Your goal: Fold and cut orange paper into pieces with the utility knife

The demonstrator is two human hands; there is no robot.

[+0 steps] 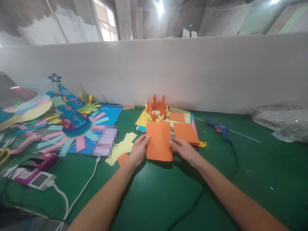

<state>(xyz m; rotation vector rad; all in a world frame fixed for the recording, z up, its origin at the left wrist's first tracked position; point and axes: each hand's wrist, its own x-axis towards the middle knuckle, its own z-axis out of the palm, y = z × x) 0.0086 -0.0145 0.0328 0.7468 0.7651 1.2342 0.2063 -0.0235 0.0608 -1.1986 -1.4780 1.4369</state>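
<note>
An orange sheet of paper [159, 141] is held up over the table between both hands. My left hand [139, 148] pinches its left edge, thumb on the near face. At the right edge, my right hand [184, 148] grips the same sheet with fingers closed. Just behind stands an orange paper crown [157, 108] with yellow paper leaves round its base. Another orange paper piece [186, 133] lies beside my right hand, on top of coloured sheets. Pale yellow paper strips [122, 147] and a small orange scrap [122, 158] are near my left wrist.
A blue cone hat [73, 118] stands left among coloured strips. A blue glue gun [220, 129] lies right, its cord running forward. A pink glue gun [27, 143], yellow-handled scissors [5, 154], a power strip [36, 168] and white cables are at left. A pale partition [192, 73] closes the back.
</note>
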